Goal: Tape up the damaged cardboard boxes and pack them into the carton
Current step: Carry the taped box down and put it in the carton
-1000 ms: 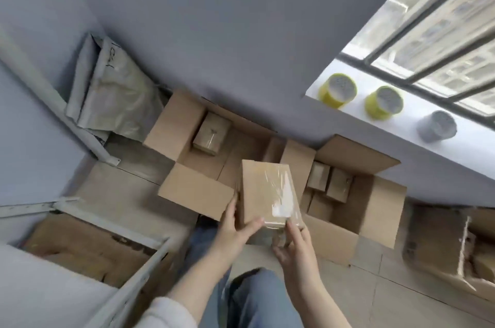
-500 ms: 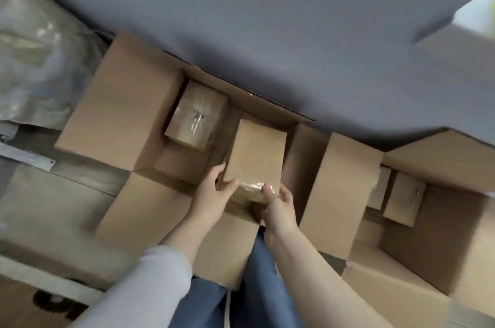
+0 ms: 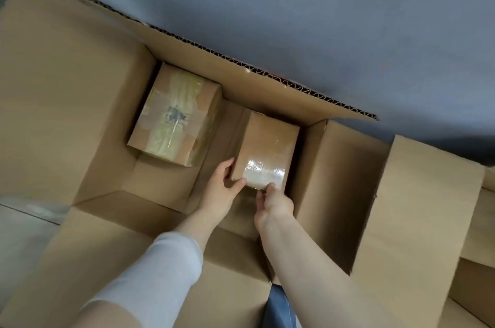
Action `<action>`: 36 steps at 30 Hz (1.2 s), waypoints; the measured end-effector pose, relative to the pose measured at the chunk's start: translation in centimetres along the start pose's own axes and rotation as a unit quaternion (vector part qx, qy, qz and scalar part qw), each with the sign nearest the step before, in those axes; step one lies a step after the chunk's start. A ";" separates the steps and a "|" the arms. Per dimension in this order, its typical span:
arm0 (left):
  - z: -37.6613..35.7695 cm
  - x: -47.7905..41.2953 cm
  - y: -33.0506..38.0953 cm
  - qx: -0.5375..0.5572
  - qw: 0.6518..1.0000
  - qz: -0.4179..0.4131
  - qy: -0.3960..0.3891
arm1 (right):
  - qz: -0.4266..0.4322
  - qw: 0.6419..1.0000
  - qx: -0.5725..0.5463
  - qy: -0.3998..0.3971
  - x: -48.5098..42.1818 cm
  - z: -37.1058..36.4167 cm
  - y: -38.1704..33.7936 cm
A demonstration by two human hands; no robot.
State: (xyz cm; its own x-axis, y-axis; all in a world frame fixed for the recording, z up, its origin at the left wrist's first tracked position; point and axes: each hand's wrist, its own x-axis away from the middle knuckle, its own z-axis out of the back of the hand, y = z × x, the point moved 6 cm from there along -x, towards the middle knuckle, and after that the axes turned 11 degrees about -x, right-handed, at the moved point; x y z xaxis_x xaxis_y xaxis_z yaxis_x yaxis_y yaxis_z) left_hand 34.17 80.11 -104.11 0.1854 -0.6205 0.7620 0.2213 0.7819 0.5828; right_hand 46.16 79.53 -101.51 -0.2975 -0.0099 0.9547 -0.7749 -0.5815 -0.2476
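Nearest to me, a strip of my blue trouser leg [image 3: 278, 306] showed at the carton's near edge, between my two forearms. My left arm wore a pale grey sleeve [image 3: 150, 274]; my right forearm was bare. Both reached down into the open carton [image 3: 112, 161].

My left hand [image 3: 222, 189] was wrapped round the near left corner of the small taped box [image 3: 267, 140], thumb on its top face and fingers curled along its side. My right hand [image 3: 273, 203] pinched the box's near edge, thumb on the shiny clear tape there, the other fingers tucked underneath out of sight. The box sat low in the right half of the carton, just beside the right wall; I could not tell whether it touched the floor.

Farther in, at the back left corner, lay a yellow-taped box [image 3: 174, 116], apart from mine. Beyond it the far flap [image 3: 267, 86] stood against the grey-blue wall [image 3: 321, 6].
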 end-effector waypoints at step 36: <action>9.5 48.1 13.3 0.263 0.953 0.143 0.044 | 0.010 0.953 0.203 -0.227 39.9 20.8 -6.3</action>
State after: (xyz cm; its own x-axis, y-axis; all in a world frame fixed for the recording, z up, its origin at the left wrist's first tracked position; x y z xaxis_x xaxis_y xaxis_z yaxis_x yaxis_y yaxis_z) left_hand 36.90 61.20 -56.99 0.2510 -0.3616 0.8979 -0.3567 0.8278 0.4331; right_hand 50.76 65.93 -58.38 0.0333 -0.3213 0.9464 -0.4655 -0.8429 -0.2698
